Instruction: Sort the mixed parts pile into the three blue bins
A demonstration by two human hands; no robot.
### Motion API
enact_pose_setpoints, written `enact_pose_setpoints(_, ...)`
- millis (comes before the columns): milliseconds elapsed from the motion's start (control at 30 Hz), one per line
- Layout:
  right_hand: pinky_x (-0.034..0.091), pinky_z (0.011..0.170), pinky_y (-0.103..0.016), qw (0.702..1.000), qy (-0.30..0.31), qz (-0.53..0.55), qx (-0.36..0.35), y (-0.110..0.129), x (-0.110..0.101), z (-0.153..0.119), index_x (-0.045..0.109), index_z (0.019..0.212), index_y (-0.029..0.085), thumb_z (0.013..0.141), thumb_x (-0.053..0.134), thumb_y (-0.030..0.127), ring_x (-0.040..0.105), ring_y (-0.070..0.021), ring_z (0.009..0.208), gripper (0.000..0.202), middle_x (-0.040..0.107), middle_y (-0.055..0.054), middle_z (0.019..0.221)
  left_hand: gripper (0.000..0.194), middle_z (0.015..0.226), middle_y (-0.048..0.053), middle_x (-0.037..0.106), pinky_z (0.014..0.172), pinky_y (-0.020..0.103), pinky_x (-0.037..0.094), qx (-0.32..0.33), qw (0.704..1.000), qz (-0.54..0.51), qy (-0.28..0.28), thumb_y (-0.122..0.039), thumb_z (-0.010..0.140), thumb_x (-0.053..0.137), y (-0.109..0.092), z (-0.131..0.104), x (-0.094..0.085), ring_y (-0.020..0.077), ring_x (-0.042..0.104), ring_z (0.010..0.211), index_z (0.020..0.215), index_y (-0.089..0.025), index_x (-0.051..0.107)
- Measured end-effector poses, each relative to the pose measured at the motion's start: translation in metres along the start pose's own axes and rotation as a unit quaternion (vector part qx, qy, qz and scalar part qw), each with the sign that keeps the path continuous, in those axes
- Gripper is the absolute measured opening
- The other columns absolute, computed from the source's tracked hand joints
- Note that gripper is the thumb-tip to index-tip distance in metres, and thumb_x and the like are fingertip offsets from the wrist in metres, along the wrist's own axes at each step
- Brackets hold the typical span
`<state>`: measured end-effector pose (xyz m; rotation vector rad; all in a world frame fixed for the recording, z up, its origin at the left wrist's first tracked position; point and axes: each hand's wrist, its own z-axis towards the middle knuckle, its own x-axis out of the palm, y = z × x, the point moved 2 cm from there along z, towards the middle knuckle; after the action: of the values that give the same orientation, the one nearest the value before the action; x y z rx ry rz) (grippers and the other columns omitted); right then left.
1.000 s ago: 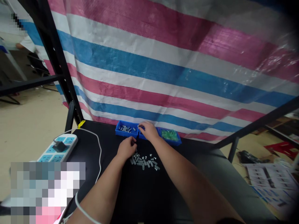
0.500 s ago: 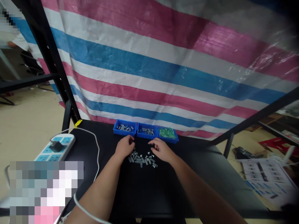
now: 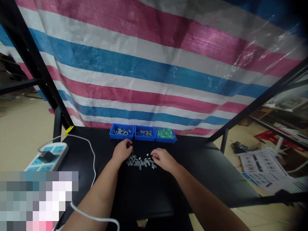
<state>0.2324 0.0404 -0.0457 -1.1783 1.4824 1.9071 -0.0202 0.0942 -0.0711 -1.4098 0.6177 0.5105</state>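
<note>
Hands both over black table (image 3: 149,195), small metal parts between them. Left hand (image 3: 122,151): fingers curled in, at the far-left edge of the loose pile, just in front of the left bin; can't tell if the fingertips close on anything. Right hand (image 3: 163,158): fingers bent, thumb and index tips near each other at the pile's right edge; too small to tell whether a part is pinched.

Loose pile: grey metal cylinders (image 3: 137,165) mostly on the near side, small screws (image 3: 132,157) mostly on the far side at left, a few scattered to the right. All lie on the tabletop.

Three blue bins in a row behind the pile. Left bin (image 3: 121,137) has metal cylinders, middle bin (image 3: 145,139) small metal parts, right bin (image 3: 166,140) a green bagged item (image 3: 165,132).

Left side of table: power strip (image 3: 57,149), black plug (image 3: 46,157) in it, white cable (image 3: 92,147), yellow tag (image 3: 69,130) near the back-left corner. Striped sheet (image 3: 144,80) hangs behind. Printed papers (image 3: 260,163) off to the right, beyond the table.
</note>
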Motion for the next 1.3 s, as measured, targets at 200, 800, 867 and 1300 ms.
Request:
enact_pose_setpoints(200, 0.049, 0.070, -0.023, 0.999, 0.005, 0.035, 0.028, 0.011, 0.003, -0.020, 0.073, 0.086, 0.020, 0.082, 0.065, 0.013, 0.064, -0.0135, 0.073, 0.012, 0.066, -0.003, 0.084, 0.021, 0.090, 0.001, 0.072, 0.066, 0.026, 0.041, -0.003, 1.000, -0.002, 0.003, -0.021, 0.079, 0.058, 0.000, 0.001, 0.001, 0.0174, 0.065, 0.079, 0.099, -0.022, 0.063)
enact_pose_setpoints(800, 0.039, 0.064, -0.021, 0.990, 0.106, -0.095, 0.017, 0.017, -0.012, 0.014, 0.071, 0.072, 0.019, 0.071, 0.064, 0.006, 0.056, -0.0110, 0.068, 0.015, 0.061, -0.002, 0.082, 0.019, 0.086, 0.001, 0.071, 0.067, 0.026, 0.041, -0.010, 1.000, -0.015, -0.008, -0.020, 0.079, 0.059, 0.000, 0.001, 0.003, 0.0174, 0.063, 0.077, 0.097, -0.023, 0.064)
enact_pose_setpoints(867, 0.043, 0.065, -0.021, 0.996, 0.073, -0.044, 0.003, 0.015, -0.022, 0.021, 0.071, 0.073, 0.018, 0.074, 0.066, 0.008, 0.057, -0.0109, 0.067, 0.012, 0.061, -0.002, 0.084, 0.019, 0.087, 0.002, 0.071, 0.066, 0.026, 0.041, -0.010, 1.000, -0.018, -0.011, -0.020, 0.079, 0.059, 0.000, 0.001, 0.003, 0.0175, 0.063, 0.077, 0.097, -0.023, 0.064)
enact_pose_setpoints(1300, 0.053, 0.073, -0.030, 0.990, -0.132, -0.035, -0.018, 0.020, -0.030, 0.152, 0.075, 0.085, 0.015, 0.069, 0.084, 0.022, 0.061, -0.0135, 0.067, 0.019, 0.063, -0.004, 0.089, 0.019, 0.086, 0.001, 0.070, 0.065, 0.025, 0.039, -0.004, 0.999, -0.029, -0.020, -0.019, 0.078, 0.059, 0.001, 0.001, 0.002, 0.0164, 0.061, 0.075, 0.096, -0.023, 0.064)
